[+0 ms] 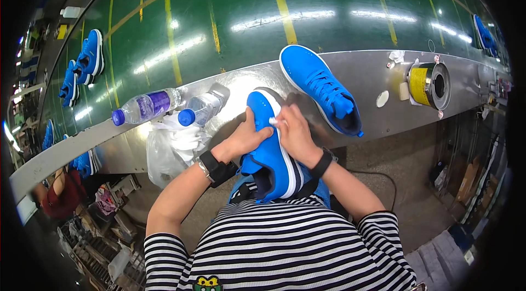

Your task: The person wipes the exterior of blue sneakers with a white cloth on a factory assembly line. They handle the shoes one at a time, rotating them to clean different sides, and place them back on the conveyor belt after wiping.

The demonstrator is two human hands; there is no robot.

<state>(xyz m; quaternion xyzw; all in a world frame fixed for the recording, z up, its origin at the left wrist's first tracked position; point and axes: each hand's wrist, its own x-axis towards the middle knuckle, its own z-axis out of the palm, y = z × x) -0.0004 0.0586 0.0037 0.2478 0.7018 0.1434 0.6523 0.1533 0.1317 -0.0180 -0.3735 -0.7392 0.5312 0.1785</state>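
Observation:
A blue sneaker (pixel 270 154) with a white sole lies tilted close to my body, its toe pointing away from me. My left hand (pixel 244 139) grips its upper from the left side, thumb toward the toe. Fingers of my right hand (pixel 296 133) pinch a small white wad (pixel 273 120), perhaps cloth or tissue, against the shoe's upper near the sole edge. Just beyond, to the right, a second blue sneaker (pixel 323 88) rests on the metal ledge with its laces up; neither hand touches it.
Two plastic bottles (pixel 147 106) lie on the ledge at left, above a white plastic bag (pixel 167 154) hanging with tissue. To the right stands a yellow-labelled can (pixel 429 86) on the metal ledge (pixel 378 110). Across the green conveyor belt (pixel 230 28) sit more blue sneakers (pixel 90 56).

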